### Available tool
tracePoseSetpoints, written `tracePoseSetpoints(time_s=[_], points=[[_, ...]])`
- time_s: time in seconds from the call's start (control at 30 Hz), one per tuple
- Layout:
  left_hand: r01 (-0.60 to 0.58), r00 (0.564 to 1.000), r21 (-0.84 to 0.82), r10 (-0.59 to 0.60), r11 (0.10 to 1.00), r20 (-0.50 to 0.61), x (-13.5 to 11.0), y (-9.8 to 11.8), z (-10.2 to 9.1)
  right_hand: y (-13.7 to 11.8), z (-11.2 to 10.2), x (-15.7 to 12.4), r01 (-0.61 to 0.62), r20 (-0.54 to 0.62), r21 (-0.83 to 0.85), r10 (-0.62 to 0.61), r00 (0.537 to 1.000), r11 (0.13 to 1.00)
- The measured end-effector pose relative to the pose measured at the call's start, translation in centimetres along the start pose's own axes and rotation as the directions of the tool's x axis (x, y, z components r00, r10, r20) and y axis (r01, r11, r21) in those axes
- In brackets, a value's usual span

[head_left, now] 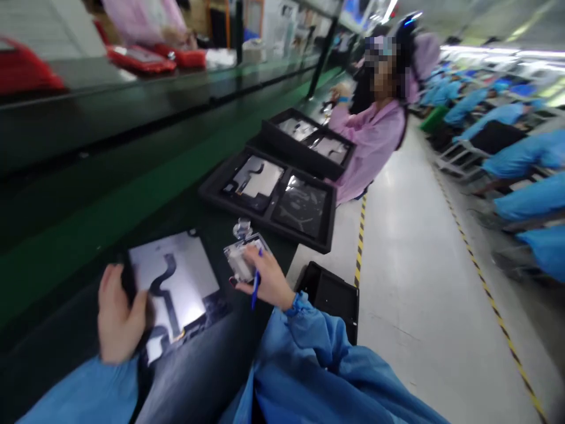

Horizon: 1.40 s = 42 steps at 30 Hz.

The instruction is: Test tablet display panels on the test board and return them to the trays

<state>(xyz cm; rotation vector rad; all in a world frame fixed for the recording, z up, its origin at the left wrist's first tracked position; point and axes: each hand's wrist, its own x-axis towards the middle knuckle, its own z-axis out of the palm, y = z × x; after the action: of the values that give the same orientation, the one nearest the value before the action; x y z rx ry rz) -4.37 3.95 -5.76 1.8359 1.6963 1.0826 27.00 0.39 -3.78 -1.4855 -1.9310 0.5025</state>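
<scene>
left hand (117, 315) curled shut around a dark piece (128, 282) at the left edge of the silver panel (185, 271). looks like it's bracing the panel flat on the bench (212, 227), ribbon cable face up. right hand (267, 282) has a blue pen (255, 292) tucked between the fingers, so the fingertips are free and rest on the clear packet (241, 259) just right of the panel. black tray (265, 194) with similar panels sits beyond, near. co-worker (375, 141) in pink further down.
</scene>
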Motion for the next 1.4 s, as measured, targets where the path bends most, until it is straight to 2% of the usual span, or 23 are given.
tracePoseSetpoints(time_s=[0.1,0.13,0.2,0.27,0.33,0.4,0.5,0.6,0.77,1.1,1.2,1.27,1.4], points=[[-0.175,0.983,0.024,0.176,0.984,-0.05,0.2,-0.1,-0.6,-1.9,-0.1,1.0,-0.122,-0.12,0.222,0.152,0.981,0.967],[-0.185,0.982,0.016,0.185,0.983,-0.028,0.3,-0.1,-0.8,-2.6,0.0,1.5,-0.144,-0.092,0.336,0.185,0.978,0.931],[-0.2,0.979,0.058,0.196,0.978,0.057,0.6,-0.3,-0.9,-4.4,0.6,2.6,-0.146,-0.008,0.516,0.175,0.984,0.844],[-0.22,0.973,0.085,0.213,0.972,0.083,0.7,-0.5,-0.8,-6.2,1.7,3.5,-0.168,0.126,0.592,0.115,0.985,0.788],[-0.238,0.968,0.103,0.228,0.966,0.102,0.7,-0.7,-0.6,-7.8,3.3,4.0,-0.212,0.25,0.602,0.071,0.966,0.769],[-0.245,0.965,0.104,0.232,0.964,0.121,0.6,-0.8,-0.4,-8.8,5.0,4.1,-0.253,0.322,0.596,0.062,0.945,0.762],[-0.258,0.961,0.107,0.244,0.96,0.13,0.6,-1.1,-0.2,-9.1,7.2,3.7,-0.258,0.328,0.548,0.079,0.941,0.796],[-0.283,0.955,0.151,0.263,0.947,0.135,0.6,-1.2,-0.1,-8.9,8.2,3.3,-0.2,0.294,0.45,0.067,0.953,0.87],[-0.302,0.951,0.198,0.281,0.933,0.126,0.7,-1.3,0.1,-8.9,8.4,3.0,-0.092,0.253,0.317,0.01,0.967,0.944],[-0.285,0.954,0.195,0.258,0.939,0.15,0.8,-1.0,0.0,-9.2,8.9,2.9,0.007,0.255,0.242,-0.071,0.964,0.97],[-0.291,0.952,0.18,0.266,0.94,0.149,0.8,-1.1,0.1,-9.0,9.1,2.6,-0.016,0.257,0.261,-0.053,0.965,0.965],[-0.298,0.951,0.169,0.278,0.939,0.134,0.9,-1.2,0.1,-8.8,8.8,2.7,-0.08,0.22,0.325,0.007,0.976,0.942],[-0.319,0.946,0.142,0.307,0.937,0.102,0.8,-0.9,0.3,-8.5,6.5,4.7,-0.193,0.16,0.53,0.126,0.979,0.826]])
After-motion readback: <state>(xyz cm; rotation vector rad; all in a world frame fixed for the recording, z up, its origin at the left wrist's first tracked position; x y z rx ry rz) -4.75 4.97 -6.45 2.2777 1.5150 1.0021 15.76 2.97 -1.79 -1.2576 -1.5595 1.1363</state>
